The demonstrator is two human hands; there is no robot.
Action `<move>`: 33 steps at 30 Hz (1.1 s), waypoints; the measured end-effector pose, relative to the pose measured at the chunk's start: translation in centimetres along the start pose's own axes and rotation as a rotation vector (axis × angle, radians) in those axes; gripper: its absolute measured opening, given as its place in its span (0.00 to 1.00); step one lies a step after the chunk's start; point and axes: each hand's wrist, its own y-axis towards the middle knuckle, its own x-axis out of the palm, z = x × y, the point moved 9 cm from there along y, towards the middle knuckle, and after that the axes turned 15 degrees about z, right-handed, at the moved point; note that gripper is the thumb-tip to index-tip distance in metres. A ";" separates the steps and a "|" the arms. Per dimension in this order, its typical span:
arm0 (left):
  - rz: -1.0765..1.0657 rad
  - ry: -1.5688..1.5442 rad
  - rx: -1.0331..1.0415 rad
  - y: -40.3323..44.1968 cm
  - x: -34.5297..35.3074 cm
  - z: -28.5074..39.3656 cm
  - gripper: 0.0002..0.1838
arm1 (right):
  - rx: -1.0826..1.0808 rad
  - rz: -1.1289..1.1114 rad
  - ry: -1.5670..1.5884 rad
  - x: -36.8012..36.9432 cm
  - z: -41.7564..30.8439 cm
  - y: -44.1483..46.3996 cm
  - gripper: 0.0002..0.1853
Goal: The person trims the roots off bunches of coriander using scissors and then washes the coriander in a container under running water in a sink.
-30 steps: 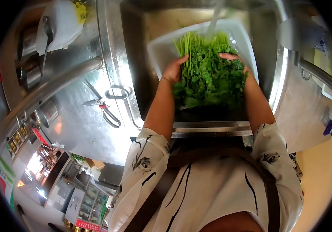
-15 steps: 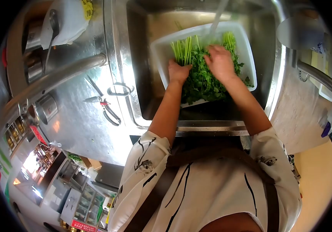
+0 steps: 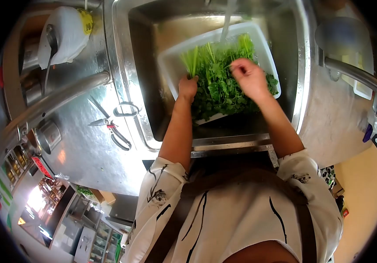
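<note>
A white plastic tub (image 3: 265, 49) sits tilted in the steel sink (image 3: 142, 74), full of leafy coriander (image 3: 223, 90) with pale green stems pointing away from me. Tap water (image 3: 227, 24) runs down into its far side. At the tub's left, my left hand (image 3: 188, 87) is closed around a bundle of coriander stems (image 3: 190, 62). My right hand (image 3: 250, 79) is above the leaves on the right, fingers curled and pinched together. Whatever lies between those fingertips is too small to make out.
Scissors (image 3: 127, 109) and red-and-black handled shears (image 3: 111, 125) lie on the steel counter left of the sink. A metal pipe (image 3: 72, 91) crosses that counter. Farther left are a metal cup (image 3: 48, 136) and a ladle (image 3: 51, 39) on a white bag. Another pipe (image 3: 359, 76) runs at the right.
My left hand has drawn a stem bundle slightly left, apart from the others. My right hand has lifted off the coriander, its fingers now curled. The whole view has shifted slightly.
</note>
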 end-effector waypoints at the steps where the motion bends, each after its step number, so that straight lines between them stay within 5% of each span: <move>1: -0.019 0.004 -0.035 0.1 0.2 -0.4 0.21 | 0.207 0.064 0.079 -1.0 3.3 0.6 0.07; 5: -0.118 -0.059 0.161 0.5 1.7 -0.6 0.21 | 0.235 0.101 -0.232 -2.3 7.8 4.5 0.13; 11: 0.021 -0.040 0.002 -1.5 -0.3 0.6 0.25 | -0.092 -0.092 -0.668 2.6 9.6 6.9 0.10; 17: 0.040 -0.037 0.077 -0.4 0.0 -0.2 0.27 | -0.147 0.162 -0.167 -3.2 4.3 5.8 0.07; 19: 0.230 0.228 0.397 -2.1 -1.5 3.1 0.28 | 0.426 -0.002 0.269 -3.6 5.8 4.3 0.06; 23: 0.140 -0.051 0.404 -7.3 -3.0 9.9 0.28 | 0.343 -0.080 0.461 -4.1 1.4 1.4 0.05; 25: -0.652 -0.734 -0.464 -10.6 3.1 7.7 0.25 | 0.171 -0.172 0.387 -2.6 -0.7 -1.0 0.09; 29: -0.812 -0.878 -0.458 -10.2 5.5 6.4 0.22 | -0.119 -0.431 0.227 -0.6 -5.6 -5.8 0.14; 33: -0.658 -0.899 -0.427 -8.3 3.6 4.7 0.14 | 0.144 -0.434 0.226 -0.1 -1.5 -7.6 0.14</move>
